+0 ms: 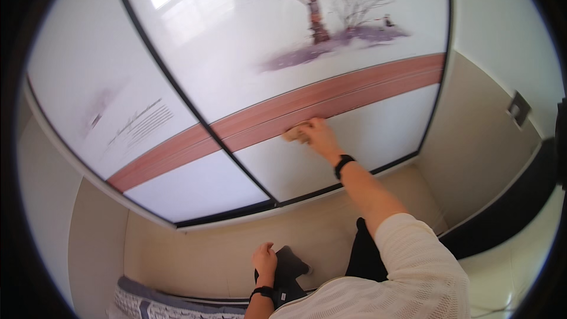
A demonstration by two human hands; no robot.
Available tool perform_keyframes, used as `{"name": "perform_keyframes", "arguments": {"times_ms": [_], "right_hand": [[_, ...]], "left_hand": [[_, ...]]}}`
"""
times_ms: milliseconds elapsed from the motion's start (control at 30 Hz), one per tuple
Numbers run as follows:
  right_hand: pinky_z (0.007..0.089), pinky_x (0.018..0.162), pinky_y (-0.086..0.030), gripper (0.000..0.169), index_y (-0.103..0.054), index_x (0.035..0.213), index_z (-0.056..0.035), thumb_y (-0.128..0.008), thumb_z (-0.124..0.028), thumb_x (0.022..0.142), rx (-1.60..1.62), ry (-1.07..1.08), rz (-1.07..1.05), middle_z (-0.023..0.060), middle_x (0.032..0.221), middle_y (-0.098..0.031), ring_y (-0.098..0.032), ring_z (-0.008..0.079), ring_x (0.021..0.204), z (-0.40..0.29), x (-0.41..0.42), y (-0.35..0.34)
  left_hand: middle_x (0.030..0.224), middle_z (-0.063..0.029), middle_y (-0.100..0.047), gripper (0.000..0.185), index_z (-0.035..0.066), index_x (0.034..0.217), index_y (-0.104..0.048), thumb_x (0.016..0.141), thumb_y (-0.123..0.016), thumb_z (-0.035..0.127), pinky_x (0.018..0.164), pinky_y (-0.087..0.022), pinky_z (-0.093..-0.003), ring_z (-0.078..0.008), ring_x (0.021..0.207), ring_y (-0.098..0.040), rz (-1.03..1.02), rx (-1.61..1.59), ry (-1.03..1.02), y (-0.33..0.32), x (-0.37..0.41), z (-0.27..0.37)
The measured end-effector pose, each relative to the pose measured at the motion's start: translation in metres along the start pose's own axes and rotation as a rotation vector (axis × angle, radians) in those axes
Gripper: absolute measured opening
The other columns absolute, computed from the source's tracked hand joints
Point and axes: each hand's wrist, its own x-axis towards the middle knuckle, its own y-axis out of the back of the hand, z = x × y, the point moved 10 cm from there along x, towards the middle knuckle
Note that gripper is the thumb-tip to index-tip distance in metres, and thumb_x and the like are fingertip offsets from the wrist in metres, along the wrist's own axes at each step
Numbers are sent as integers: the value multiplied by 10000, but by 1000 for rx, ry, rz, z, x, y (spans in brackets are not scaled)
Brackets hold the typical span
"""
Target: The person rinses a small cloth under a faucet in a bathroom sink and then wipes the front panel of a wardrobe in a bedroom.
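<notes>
My right hand (pixel 320 136) grips a tan cloth (pixel 293 134) and presses it against a sliding wardrobe door (pixel 354 128). The cloth lies at the lower edge of a reddish wood-grain band (pixel 283 126) that runs across the door, partly over the white panel below it. Part of the cloth is hidden under my fingers. My left hand (pixel 264 258) hangs low by my leg, away from the door, with its fingers partly curled. Nothing shows in it, though its palm is turned out of sight.
A second door panel (pixel 79 97) stands left of a dark frame strip (pixel 164 57). Tile floor (pixel 195 257) runs below the doors. Patterned bedding (pixel 168 308) lies at the lower left. A wall switch or socket plate (pixel 518 109) and a dark low edge (pixel 509 217) are at right.
</notes>
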Motion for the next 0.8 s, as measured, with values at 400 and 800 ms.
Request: {"name": "perform_keyframes", "arguments": {"times_ms": [400, 800], "right_hand": [[407, 737, -472, 308, -631, 1091, 6, -531, -20, 801, -66, -117, 850, 212, 891, -649, -607, 355, 816, 86, 96, 212], [411, 876, -446, 479, -579, 1203, -133, -561, 43, 758, -208, 286, 77, 139, 1164, -489, -485, 344, 1069, -90, 75, -4]], "left_hand": [[809, -135, -644, 141, 86, 863, -665, 783, -549, 93, 713, -467, -459, -345, 778, -605, 0, 70, 78, 4, -13, -23], [835, -66, -616, 59, 104, 819, -602, 796, -557, 132, 813, -431, -406, -273, 859, -592, 56, -36, 94, 0, -8, -3]]}}
